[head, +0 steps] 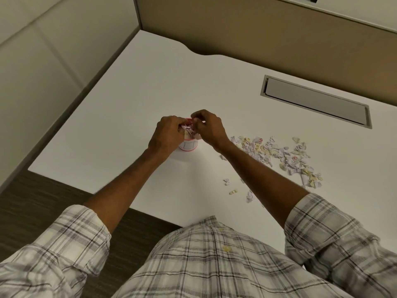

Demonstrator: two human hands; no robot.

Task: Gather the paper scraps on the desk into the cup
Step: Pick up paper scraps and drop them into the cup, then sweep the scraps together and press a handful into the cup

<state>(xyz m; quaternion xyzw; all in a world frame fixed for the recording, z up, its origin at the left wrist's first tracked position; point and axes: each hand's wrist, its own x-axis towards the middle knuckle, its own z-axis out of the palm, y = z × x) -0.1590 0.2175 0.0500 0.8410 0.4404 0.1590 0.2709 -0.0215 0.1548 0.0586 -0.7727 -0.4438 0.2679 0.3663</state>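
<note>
A small white cup with a red rim stands upright near the middle of the white desk. Paper scraps fill its mouth. My left hand wraps the cup's left side, fingers curled at the rim over the scraps. My right hand hovers at the right of the rim, fingertips pinched on scraps over the opening. A loose pile of torn paper scraps, white, lilac and pale yellow, lies on the desk to the right of the cup. A few stray scraps lie nearer the front edge.
A grey cable flap is set into the desk at the back right. Partition walls border the desk on the left and at the back. The dark floor shows at the lower left beyond the desk edge.
</note>
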